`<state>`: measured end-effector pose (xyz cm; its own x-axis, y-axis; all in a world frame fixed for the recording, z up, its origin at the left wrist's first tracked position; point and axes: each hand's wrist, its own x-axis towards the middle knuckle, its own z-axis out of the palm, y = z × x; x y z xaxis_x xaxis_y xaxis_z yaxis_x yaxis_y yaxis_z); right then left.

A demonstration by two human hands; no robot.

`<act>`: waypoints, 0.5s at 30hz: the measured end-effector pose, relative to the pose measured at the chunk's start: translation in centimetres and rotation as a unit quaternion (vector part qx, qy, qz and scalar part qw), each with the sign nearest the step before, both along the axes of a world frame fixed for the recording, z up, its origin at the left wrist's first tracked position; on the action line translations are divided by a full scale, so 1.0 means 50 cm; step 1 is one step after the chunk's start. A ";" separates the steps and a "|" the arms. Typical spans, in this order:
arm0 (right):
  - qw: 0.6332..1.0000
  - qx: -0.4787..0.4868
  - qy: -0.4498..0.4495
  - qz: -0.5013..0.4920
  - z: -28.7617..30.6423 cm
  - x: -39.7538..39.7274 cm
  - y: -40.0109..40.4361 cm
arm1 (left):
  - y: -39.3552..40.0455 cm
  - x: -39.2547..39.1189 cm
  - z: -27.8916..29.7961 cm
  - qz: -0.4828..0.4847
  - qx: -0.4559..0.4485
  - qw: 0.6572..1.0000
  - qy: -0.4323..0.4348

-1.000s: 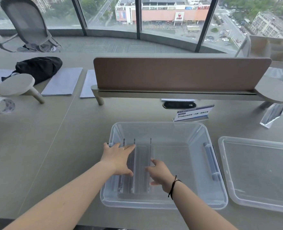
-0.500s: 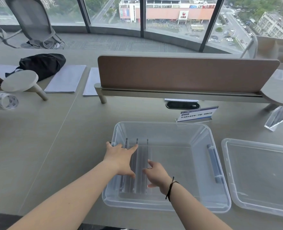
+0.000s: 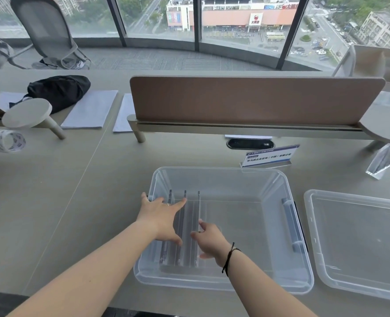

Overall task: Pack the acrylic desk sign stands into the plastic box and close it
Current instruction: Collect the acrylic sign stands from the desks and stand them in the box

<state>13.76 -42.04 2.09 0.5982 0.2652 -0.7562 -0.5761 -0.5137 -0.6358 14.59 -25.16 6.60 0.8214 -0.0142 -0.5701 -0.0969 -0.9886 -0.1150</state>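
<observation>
Hands both down in the clear plastic box [image 3: 221, 177], which sits open on the grey table [image 3: 52, 202] near the front edge. Three acrylic sign stands [image 3: 190, 239] stand on edge in the left part of the box, side by side, running front to back w/ small gaps between them. Left hand [image 3: 162, 219] lies spread over the two leftmost stands, fingers splayed, index tip touching the top edge of the middle one, thumb low toward the front; its grip is wide, flat, not closed round anything. A ring shows on one finger. Right hand [image 3: 210, 240] sits just right of the third stand, fingers loosely curled, fingertips at that stand's top edge; can't tell whether it pinches the stand or only touches it. Black cord on the right wrist.

Rest of box bare, a bluish latch handle [image 3: 291, 225] on its right wall. Lid [image 3: 359, 243] lies flat on the table just right of the box, apart from it, inner side up. Behind the box: one more sign stand with a printed card [image 3: 269, 156], upright, near the back rim, and another clear stand [image 3: 385, 160] tilted at far right. Brown divider panel [image 3: 256, 99] runs across the table behind these. Tape roll [image 3: 6, 140] at far left, black bag [image 3: 59, 90] and papers [image 3: 91, 109] beyond.
</observation>
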 end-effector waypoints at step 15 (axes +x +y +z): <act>0.997 -0.069 -0.040 -0.004 0.105 0.039 -0.064 | -0.074 0.130 0.112 -0.053 -0.093 0.994 -0.024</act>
